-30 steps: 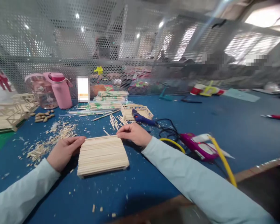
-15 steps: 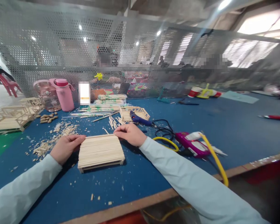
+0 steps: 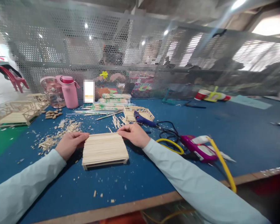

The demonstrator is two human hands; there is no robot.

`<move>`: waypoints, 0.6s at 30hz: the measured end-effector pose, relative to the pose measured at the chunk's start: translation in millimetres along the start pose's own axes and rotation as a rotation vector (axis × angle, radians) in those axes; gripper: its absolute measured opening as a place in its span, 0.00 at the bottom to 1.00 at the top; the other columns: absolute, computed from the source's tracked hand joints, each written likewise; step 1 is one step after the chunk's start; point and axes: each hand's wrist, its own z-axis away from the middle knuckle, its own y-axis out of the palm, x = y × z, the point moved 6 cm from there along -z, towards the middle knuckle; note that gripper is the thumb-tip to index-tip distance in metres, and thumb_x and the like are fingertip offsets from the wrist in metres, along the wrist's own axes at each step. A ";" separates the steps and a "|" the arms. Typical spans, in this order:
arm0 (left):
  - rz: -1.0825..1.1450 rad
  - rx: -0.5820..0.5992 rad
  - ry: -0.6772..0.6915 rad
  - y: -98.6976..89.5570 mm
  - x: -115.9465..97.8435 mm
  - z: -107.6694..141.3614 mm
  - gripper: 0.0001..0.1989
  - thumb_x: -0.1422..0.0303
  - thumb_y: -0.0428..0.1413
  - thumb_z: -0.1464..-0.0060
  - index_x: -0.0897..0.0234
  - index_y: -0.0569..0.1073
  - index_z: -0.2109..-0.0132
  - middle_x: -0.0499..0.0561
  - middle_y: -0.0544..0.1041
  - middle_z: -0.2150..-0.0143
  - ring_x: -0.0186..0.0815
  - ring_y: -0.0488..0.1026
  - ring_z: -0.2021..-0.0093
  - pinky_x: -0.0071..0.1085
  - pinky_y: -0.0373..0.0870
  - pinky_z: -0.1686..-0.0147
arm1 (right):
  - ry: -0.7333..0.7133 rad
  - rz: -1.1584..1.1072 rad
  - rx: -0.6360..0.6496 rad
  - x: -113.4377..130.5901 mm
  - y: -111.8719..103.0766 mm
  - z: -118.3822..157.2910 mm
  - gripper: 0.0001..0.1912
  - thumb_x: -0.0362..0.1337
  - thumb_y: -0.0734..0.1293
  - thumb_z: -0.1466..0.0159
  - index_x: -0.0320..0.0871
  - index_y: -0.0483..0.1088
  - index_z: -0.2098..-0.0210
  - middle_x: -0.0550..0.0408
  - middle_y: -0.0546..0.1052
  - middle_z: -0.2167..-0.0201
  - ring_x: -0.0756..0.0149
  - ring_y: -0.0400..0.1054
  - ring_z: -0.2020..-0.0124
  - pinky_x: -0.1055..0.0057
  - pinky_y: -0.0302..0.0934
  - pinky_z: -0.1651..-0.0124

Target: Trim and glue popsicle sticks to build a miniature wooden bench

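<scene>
A small platform of pale wooden sticks [image 3: 105, 149] lies on the blue tabletop [image 3: 140, 180], its stick surface facing up over a low frame. My left hand [image 3: 71, 143] pinches at its far left corner, and my right hand [image 3: 135, 134] pinches at its far right corner. Between the two hands a stick runs along the far edge, with its ends at my fingertips. Just beyond my right hand are loose short sticks [image 3: 116, 120], a small stick frame [image 3: 129, 114] and a blue glue gun [image 3: 146, 120].
Wood scraps [image 3: 50, 141] and peanuts [image 3: 53, 114] lie at the left, near stick models [image 3: 16, 115], a pink bottle [image 3: 70, 95] and bundled sticks [image 3: 114, 101]. A magenta device [image 3: 198, 149] with a yellow cable [image 3: 221, 161] sits right. A perforated metal screen [image 3: 84, 53] stands behind.
The whole view has shifted, so everything appears slightly further right. Both hands remain at the platform's far corners, with the stick between them.
</scene>
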 end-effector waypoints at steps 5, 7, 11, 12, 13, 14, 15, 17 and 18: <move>-0.023 -0.006 0.021 1.3 -3.8 0.6 0.14 0.61 0.65 0.70 0.68 0.76 0.76 0.49 0.75 0.82 0.34 0.72 0.76 0.29 0.69 0.73 | -0.042 0.094 0.013 3.1 -0.3 0.9 0.08 0.36 0.65 0.49 0.38 0.73 0.73 0.57 0.73 0.80 0.72 0.63 0.78 0.75 0.58 0.72; -0.027 -0.004 0.012 2.3 -4.1 0.6 0.15 0.61 0.65 0.70 0.68 0.76 0.75 0.50 0.76 0.80 0.34 0.72 0.76 0.28 0.69 0.72 | -0.065 0.142 0.012 4.7 -0.9 1.1 0.09 0.37 0.65 0.49 0.37 0.73 0.73 0.56 0.73 0.79 0.72 0.63 0.78 0.75 0.58 0.72; -0.029 -0.006 0.020 1.7 -3.9 -0.1 0.14 0.62 0.65 0.70 0.68 0.76 0.75 0.49 0.76 0.80 0.32 0.71 0.78 0.27 0.67 0.75 | -0.100 0.215 0.009 8.4 -0.7 1.7 0.09 0.37 0.64 0.48 0.37 0.73 0.73 0.56 0.73 0.79 0.72 0.63 0.78 0.75 0.57 0.73; -0.032 -0.004 0.024 1.4 -3.7 -0.3 0.14 0.62 0.64 0.69 0.68 0.76 0.74 0.49 0.75 0.81 0.32 0.70 0.78 0.27 0.67 0.76 | -0.105 0.225 0.007 9.2 -0.6 2.0 0.09 0.37 0.64 0.48 0.38 0.73 0.73 0.56 0.73 0.79 0.72 0.63 0.78 0.75 0.57 0.73; -0.035 -0.002 0.030 1.1 -3.7 -0.4 0.13 0.62 0.64 0.68 0.68 0.76 0.74 0.48 0.74 0.82 0.32 0.70 0.79 0.27 0.66 0.76 | -0.109 0.233 0.003 10.0 -0.6 2.3 0.09 0.37 0.64 0.48 0.38 0.73 0.73 0.56 0.73 0.79 0.72 0.62 0.78 0.75 0.56 0.73; -0.040 -0.003 0.037 0.7 -3.8 -0.6 0.13 0.62 0.64 0.67 0.68 0.76 0.74 0.47 0.72 0.84 0.32 0.70 0.79 0.27 0.66 0.77 | -0.114 0.240 -0.001 10.9 -0.6 2.6 0.09 0.37 0.64 0.48 0.38 0.73 0.74 0.57 0.73 0.80 0.72 0.62 0.79 0.75 0.56 0.74; -0.047 -0.003 0.043 0.4 -3.9 -0.7 0.12 0.63 0.63 0.67 0.68 0.76 0.74 0.46 0.71 0.85 0.32 0.70 0.79 0.26 0.66 0.77 | -0.118 0.245 -0.004 11.6 -0.7 3.0 0.09 0.36 0.64 0.48 0.38 0.73 0.74 0.57 0.73 0.80 0.72 0.62 0.79 0.75 0.56 0.74; -0.056 0.001 0.054 0.3 -4.2 -0.8 0.12 0.63 0.63 0.65 0.67 0.76 0.74 0.45 0.70 0.86 0.32 0.70 0.79 0.26 0.66 0.77 | -0.130 0.253 -0.008 12.9 -1.2 3.4 0.08 0.36 0.64 0.48 0.39 0.73 0.74 0.57 0.73 0.80 0.72 0.63 0.79 0.75 0.57 0.73; -0.057 0.008 0.053 0.7 -3.9 -0.8 0.12 0.62 0.63 0.65 0.67 0.76 0.74 0.46 0.71 0.85 0.32 0.70 0.79 0.26 0.66 0.77 | -0.136 0.256 -0.009 13.2 -1.7 3.5 0.08 0.36 0.64 0.48 0.39 0.73 0.75 0.58 0.73 0.80 0.72 0.63 0.78 0.74 0.57 0.73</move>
